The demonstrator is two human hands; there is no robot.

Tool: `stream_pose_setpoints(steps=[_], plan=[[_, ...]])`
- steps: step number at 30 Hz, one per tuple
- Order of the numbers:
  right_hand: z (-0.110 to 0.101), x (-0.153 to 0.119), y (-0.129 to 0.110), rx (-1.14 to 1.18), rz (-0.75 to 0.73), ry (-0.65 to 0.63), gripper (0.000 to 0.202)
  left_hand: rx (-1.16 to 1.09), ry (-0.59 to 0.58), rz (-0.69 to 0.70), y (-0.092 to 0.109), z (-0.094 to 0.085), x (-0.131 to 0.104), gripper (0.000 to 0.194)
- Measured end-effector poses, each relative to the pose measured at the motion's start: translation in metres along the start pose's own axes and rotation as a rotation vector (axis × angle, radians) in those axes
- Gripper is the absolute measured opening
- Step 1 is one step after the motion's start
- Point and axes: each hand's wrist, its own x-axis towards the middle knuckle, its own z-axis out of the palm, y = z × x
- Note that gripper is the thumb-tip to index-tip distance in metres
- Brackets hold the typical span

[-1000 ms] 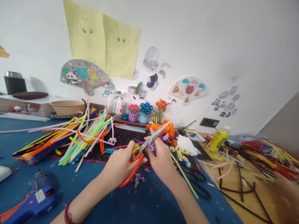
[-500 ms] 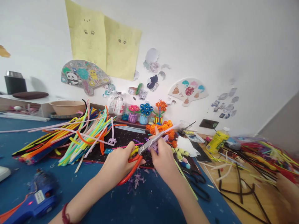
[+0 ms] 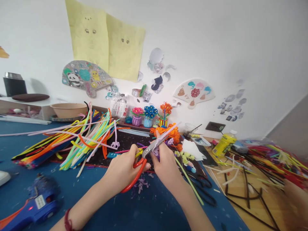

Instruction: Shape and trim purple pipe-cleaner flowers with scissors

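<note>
Left hand (image 3: 122,169): fingers wrapped round the orange-red handles of the scissors (image 3: 151,148), blades aimed away and to the right. Right hand (image 3: 166,162): pinched round a lilac strip (image 3: 172,128) lying along the blades, its far end jutting past them; lower part hidden by fingers. Could not tell how far the blades were parted.

Change over the last half second: small. Blades and strip had tipped up to a steeper slant, and the right hand had edged leftward; the left had hardly moved. No piece had visibly come away, so I judged this a change of angle, with the work on the strip unfinished.

Just below the hands, purple scraps (image 3: 141,185) lay on the blue table (image 3: 154,211). Just beyond, orange looped pieces (image 3: 176,131) were heaped at the mat's far side. Black scissors (image 3: 207,197) lay near the right forearm. Farther left, a bundle of coloured strips (image 3: 96,136) and a blue glue gun (image 3: 39,203), red light lit. Far right edge: another person's hand (image 3: 295,189), blurred.
</note>
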Motion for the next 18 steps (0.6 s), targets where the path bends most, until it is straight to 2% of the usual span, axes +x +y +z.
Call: stream_pose_setpoints(steps=[11,18], plan=[[0.0025,-0.0011,0.0004,0.034,0.010,0.003,0.064,-0.083,0.017,0.065,0.0029,0.0089,0.0000,0.027],[-0.0004,0.0004,-0.0021,0.070,0.042,-0.008,0.057,-0.045,0.026,0.076,-0.0021,0.0091,0.0019,0.026]])
